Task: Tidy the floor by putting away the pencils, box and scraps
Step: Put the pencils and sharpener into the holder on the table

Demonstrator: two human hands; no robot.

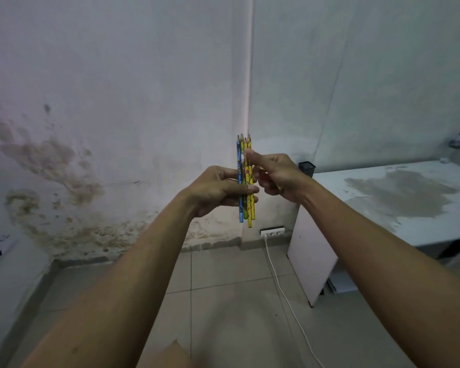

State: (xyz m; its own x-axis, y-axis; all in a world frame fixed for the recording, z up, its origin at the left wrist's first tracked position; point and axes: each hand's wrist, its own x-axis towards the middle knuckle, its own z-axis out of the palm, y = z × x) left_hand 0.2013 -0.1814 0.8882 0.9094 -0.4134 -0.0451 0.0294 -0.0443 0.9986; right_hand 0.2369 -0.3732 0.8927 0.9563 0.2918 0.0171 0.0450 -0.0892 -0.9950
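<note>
Several pencils (245, 155), one blue and the others yellow and green, stand upright in a bunch at the centre of the view, points up. My left hand (218, 188) grips the bunch around its middle. My right hand (274, 176) touches the bunch from the right, thumb pressed on the upper part of the pencils. A brown cardboard corner (170, 353), maybe the box, pokes in at the bottom edge between my forearms. A black mesh pen holder (306, 168) stands on the near left corner of the white desk, just behind my right hand.
A white desk (398, 208) with a worn brown patch stands at the right. A bottle (458, 140) sits at its far end. A wall socket (272, 231) with a white cable (284, 290) runs across the tiled floor. Stained walls meet in the corner ahead.
</note>
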